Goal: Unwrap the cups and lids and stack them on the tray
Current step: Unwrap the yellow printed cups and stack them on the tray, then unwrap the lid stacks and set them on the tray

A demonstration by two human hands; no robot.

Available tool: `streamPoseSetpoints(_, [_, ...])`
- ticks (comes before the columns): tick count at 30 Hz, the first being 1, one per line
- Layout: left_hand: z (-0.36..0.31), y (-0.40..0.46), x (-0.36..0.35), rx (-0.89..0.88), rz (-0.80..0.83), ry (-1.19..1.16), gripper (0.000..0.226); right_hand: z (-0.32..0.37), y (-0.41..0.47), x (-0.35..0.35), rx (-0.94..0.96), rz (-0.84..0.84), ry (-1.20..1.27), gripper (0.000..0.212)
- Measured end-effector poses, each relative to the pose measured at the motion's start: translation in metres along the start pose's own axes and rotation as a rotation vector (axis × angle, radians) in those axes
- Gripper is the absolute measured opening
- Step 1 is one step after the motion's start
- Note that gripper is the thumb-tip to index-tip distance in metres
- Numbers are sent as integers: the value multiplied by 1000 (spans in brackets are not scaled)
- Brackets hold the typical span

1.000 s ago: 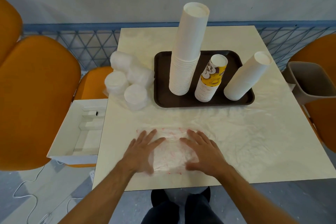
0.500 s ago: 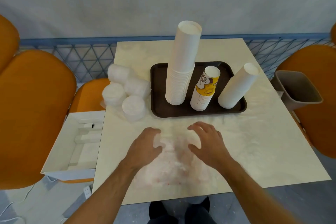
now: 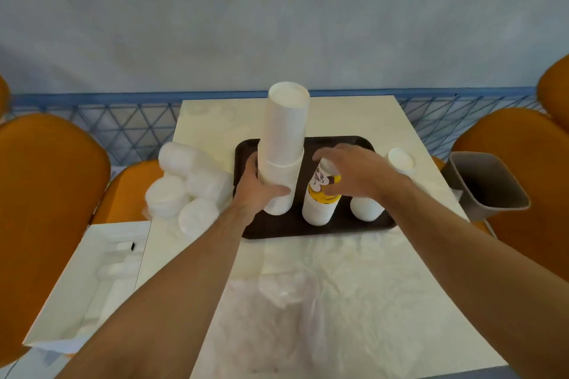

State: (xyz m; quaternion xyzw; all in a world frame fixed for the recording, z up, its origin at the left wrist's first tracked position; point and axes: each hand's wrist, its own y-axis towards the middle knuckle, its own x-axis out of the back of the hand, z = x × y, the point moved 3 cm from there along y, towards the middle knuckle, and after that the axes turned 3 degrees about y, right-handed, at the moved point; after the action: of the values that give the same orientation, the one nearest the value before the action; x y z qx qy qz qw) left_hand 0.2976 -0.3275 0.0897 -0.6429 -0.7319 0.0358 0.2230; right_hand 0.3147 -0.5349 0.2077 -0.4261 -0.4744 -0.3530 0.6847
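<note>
A dark brown tray (image 3: 323, 228) sits mid-table with three upside-down cup stacks. My left hand (image 3: 257, 186) grips the lower part of the tall white stack (image 3: 284, 135) at the tray's left. My right hand (image 3: 351, 172) is curled round the top of the shorter stack with yellow printed cups (image 3: 320, 203). A third white stack (image 3: 369, 208) leans at the tray's right, partly behind my right wrist. Wrapped bundles of white lids (image 3: 187, 191) lie left of the tray. Crumpled clear plastic wrap (image 3: 286, 292) lies on the near table.
A grey bin (image 3: 486, 184) stands off the table's right edge. An open white cardboard box (image 3: 92, 283) sits low at the left. Orange chairs (image 3: 46, 181) flank the table, and a blue mesh railing (image 3: 135, 129) runs behind it.
Both hands left the plastic wrap near the table's front edge and reached forward to the tray. The left now holds the tall stack, the right the printed stack. The camera tilted up.
</note>
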Motion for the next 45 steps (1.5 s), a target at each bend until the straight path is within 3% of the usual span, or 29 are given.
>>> streamPoseSetpoints(5, [-22,18,-20,-29,23,1,105,-8,16,14,105,39,-45,53])
streamPoseSetpoints(18, [-84,75,-100,-64,222,-6,101,-53,33,29,94,55,-36,56])
streamPoseSetpoints(25, [-80,79,-94,-29,230,49,106,-47,27,31,127,47,-160,60])
streamPoseSetpoints(28, [-71,71,-75,-17,119,123,92,-31,20,39,156,-41,-272,62])
streamPoseSetpoints(33, [-58,37,-37,-39,-112,237,39,15,14,47,263,-170,-148,47])
streamPoseSetpoints(39, [-35,-14,32,-107,-348,371,20,76,36,8,335,6,206,29])
streamPoseSetpoints(45, [23,-49,110,84,-657,392,20,125,58,-71,65,215,563,30])
